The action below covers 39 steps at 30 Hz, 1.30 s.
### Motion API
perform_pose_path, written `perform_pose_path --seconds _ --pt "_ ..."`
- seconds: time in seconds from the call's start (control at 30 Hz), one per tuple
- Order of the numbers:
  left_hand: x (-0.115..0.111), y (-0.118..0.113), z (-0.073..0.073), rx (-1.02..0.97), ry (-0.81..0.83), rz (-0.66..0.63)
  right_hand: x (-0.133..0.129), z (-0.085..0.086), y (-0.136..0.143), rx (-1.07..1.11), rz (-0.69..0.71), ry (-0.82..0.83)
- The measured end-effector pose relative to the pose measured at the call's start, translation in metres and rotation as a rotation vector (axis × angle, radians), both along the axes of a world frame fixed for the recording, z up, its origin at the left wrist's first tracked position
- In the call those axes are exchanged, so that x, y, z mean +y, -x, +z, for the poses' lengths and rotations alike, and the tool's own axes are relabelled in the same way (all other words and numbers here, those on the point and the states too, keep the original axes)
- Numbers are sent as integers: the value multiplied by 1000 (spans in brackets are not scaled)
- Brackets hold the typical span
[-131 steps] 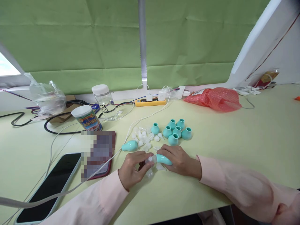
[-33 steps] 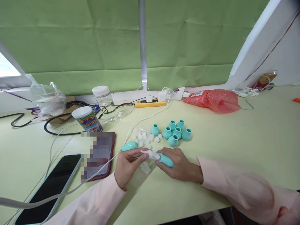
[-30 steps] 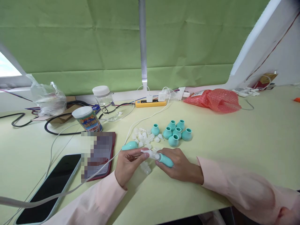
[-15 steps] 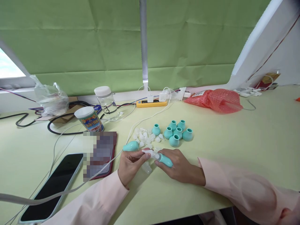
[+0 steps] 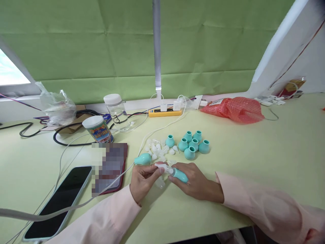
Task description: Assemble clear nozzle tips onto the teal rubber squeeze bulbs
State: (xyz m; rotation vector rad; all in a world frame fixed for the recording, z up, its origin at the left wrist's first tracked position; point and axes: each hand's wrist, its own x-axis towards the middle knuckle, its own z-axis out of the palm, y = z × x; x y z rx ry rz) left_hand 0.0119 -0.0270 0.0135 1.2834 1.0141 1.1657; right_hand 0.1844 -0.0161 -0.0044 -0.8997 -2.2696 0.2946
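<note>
Between the fingertips of my left hand point(image 5: 142, 181) is a translucent white nozzle piece point(image 5: 165, 167), pinched near its narrow end. Its wide end meets the mouth of a teal squeeze bulb point(image 5: 180, 175), around which my right hand point(image 5: 194, 179) is closed. Whether the two parts are fully joined cannot be made out. Just beyond my left hand another teal bulb point(image 5: 143, 159) lies on its side. Partly under my hands lies a clear plastic piece point(image 5: 159, 183). A pile of small white and clear tips point(image 5: 158, 149) is spread beyond my fingers.
Several teal bulbs point(image 5: 194, 144) stand mouth up at the right of the pile. A black phone point(image 5: 61, 203), a red-cased phone point(image 5: 114, 166), a printed can point(image 5: 99, 130) and a clear jar point(image 5: 118, 113) are leftward. A white cable point(image 5: 142, 144) crosses the table; red bubble wrap point(image 5: 236, 109) lies behind.
The whole view has shifted slightly. Both hands keep nearly the same grip on the nozzle piece and the bulb.
</note>
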Motion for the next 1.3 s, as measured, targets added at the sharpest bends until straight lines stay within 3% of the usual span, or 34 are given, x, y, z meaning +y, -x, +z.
perform_pose_path --seconds 0.17,0.3,0.4,0.53,0.6,0.67,0.8,1.0,1.3 --pt "-3 2 -3 2 -54 -12 0 15 -4 49 62 -31" --pt "-4 6 -7 55 -187 -2 8 33 -14 155 62 -155" --pt "-1 8 -3 283 -337 10 27 46 -29 314 -115 -210" --pt "1 6 -2 649 -705 9 73 54 -65 556 -442 -325" --pt "0 4 -6 851 -819 -10 100 51 -85 574 -586 -321" --pt "-1 3 -11 1030 -861 -37 122 42 -104 499 -726 -198" --pt "-1 4 -17 1237 -832 -62 145 18 -122 384 -784 -20" --pt "1 4 -16 1337 -746 -80 152 -3 -125 254 -793 130" --pt "10 10 -23 1355 -732 -28 147 -1 -121 223 -837 101"
